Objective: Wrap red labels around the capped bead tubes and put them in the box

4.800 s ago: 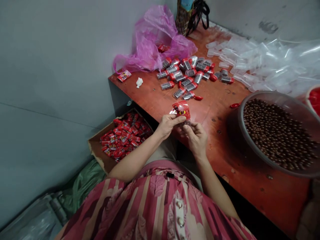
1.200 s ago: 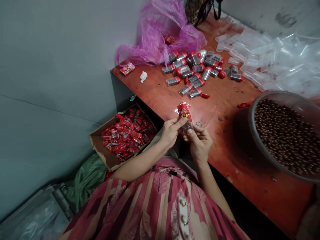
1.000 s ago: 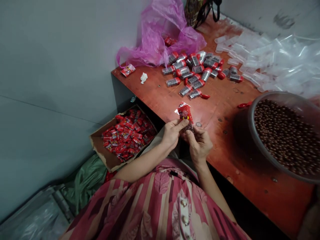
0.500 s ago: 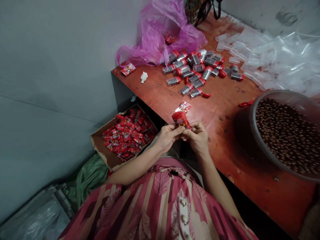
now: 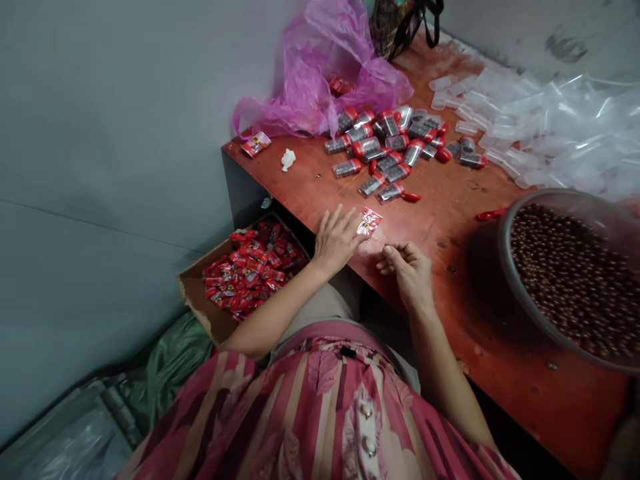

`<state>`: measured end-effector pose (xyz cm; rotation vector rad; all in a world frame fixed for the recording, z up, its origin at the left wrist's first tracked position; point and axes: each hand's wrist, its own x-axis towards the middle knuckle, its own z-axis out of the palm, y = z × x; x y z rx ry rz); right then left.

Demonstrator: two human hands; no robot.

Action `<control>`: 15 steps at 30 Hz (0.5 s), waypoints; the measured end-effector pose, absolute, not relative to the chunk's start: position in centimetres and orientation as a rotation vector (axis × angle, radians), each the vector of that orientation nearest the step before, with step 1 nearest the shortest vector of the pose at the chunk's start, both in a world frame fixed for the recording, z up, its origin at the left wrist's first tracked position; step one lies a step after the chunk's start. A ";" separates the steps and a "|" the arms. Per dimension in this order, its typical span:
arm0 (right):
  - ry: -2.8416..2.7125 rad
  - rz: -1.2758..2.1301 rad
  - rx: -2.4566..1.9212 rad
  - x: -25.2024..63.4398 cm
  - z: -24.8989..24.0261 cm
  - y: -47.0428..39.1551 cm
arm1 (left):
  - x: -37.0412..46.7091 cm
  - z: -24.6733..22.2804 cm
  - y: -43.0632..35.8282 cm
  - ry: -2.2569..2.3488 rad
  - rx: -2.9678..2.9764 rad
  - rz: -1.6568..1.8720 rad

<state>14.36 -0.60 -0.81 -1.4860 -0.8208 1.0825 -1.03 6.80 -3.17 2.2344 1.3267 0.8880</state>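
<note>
1. Beside the near edge of the table (image 5: 445,207) and lower down, we see a box (image 5: 201,293) of red packs (image 5: 247,277).
2. We have the right hand (image 5: 407,270) over the near edge, fingers curled, thumb close to the forefinger; we can't say whether anything small is pinched there.
3. We have the left hand (image 5: 336,243) palm down by that edge, fingers spread wide, gripping nothing.
4. We find the packet (image 5: 370,223) on the table just inside the near edge, right beside the left thumb; whether they touch is unclear. The left hand is nearer; from the right hand, it lies towards the left corner. Being nearly square, it shows us no clear long axis.
5. Further right, a tub (image 5: 506,260) holds brown balls (image 5: 570,280).
6. Deeper in, we see red-capped vials (image 5: 365,147), then a pink bag (image 5: 320,73) and, towards the far edge, clear tubes (image 5: 530,127).
</note>
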 end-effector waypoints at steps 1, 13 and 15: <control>-0.823 1.089 -1.497 14.3 -0.8 -0.7 | -0.3 -3.3 7.7 1.361 2.326 0.798; -0.800 1.054 -1.453 15.2 -0.8 2.7 | 1.0 -4.0 8.3 1.357 2.264 0.953; -0.778 1.097 -1.367 14.8 -0.5 3.8 | 1.0 -3.3 7.5 1.216 2.086 1.076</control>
